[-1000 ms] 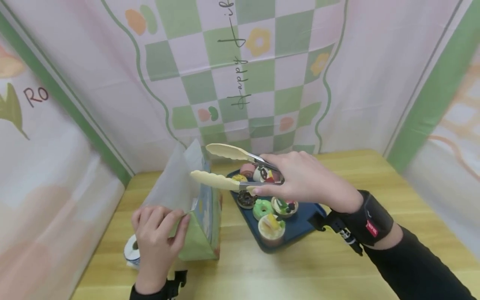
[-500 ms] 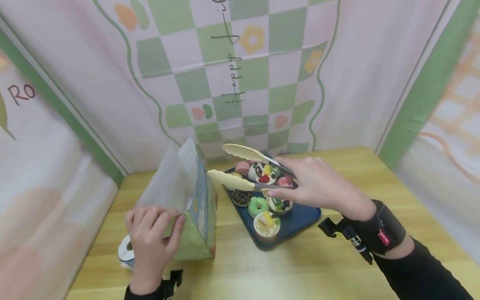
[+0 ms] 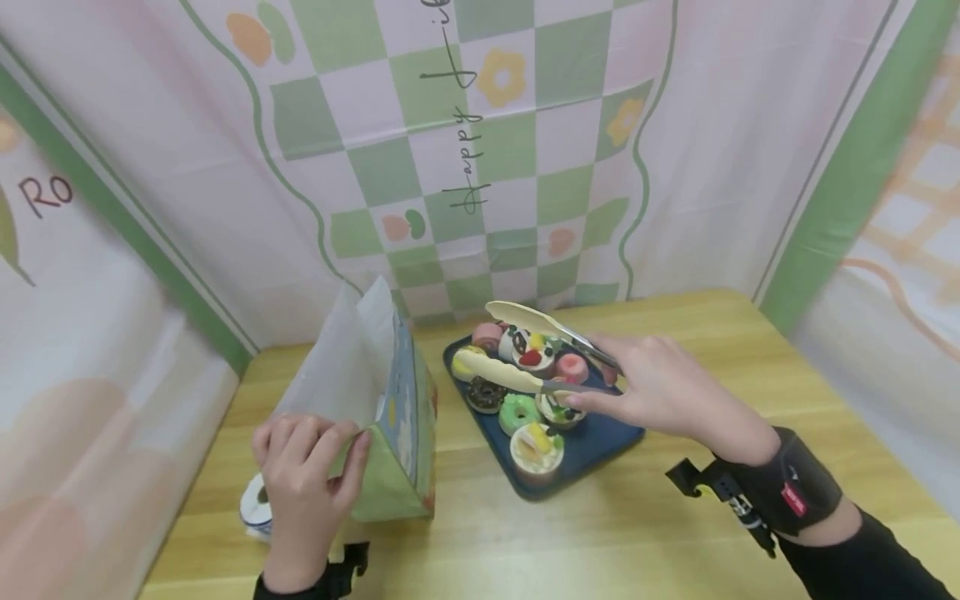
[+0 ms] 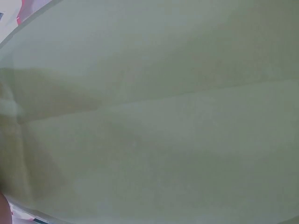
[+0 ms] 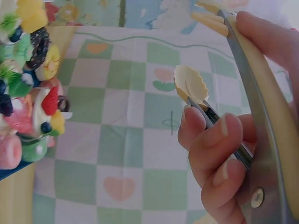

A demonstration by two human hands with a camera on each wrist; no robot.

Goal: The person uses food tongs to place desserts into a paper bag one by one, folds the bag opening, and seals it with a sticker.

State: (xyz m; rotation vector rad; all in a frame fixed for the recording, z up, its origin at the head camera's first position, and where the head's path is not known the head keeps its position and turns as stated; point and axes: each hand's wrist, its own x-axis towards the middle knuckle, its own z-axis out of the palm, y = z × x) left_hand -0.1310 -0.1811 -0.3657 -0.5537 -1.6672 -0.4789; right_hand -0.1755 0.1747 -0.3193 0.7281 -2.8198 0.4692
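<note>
In the head view my left hand pinches the near top edge of a standing green-and-blue paper bag. The bag's greenish side fills most of the left wrist view. My right hand grips metal tongs with cream tips; the two arms are spread and nothing is between them. They hang above a dark blue tray of pastries. On it sit a green donut, a chocolate donut and a cream cup cake. The right wrist view shows fingers curled around the tongs.
A white roll, perhaps tape, lies left of the bag, partly behind my left hand. The wooden table meets a checkered curtain at the back. More curtain hangs on both sides.
My right hand has moved right with the spread tongs, from beside the bag's opening to over the tray. My left hand stays on the bag edge. The view has shifted slightly.
</note>
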